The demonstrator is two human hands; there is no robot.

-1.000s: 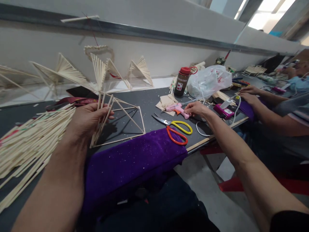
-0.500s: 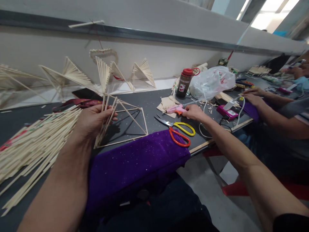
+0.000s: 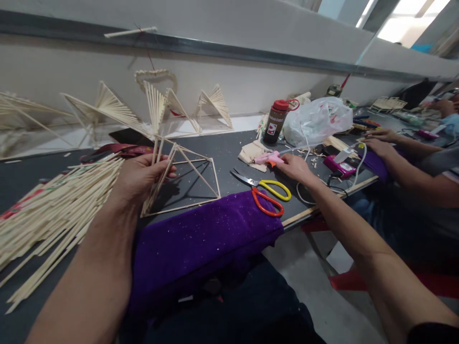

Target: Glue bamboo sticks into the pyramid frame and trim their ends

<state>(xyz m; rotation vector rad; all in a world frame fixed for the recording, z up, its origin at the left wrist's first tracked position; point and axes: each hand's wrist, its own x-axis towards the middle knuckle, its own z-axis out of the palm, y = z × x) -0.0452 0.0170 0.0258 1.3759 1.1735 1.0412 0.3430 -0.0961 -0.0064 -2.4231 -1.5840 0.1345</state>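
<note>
Here, left hand in a grip on the stick frame, right hand likewise on the pink glue gun.

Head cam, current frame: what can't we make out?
All in the head view:
Handle end of the pink glue gun: hidden by the right hand.
Gripped part of the stick frame: partly hidden by the left hand.
Far ends of the stick pile: cut off by the picture's left edge.
Contents of the plastic bag: veiled by its cloudy film.
Small lettering on the bottle: too blurred.
</note>
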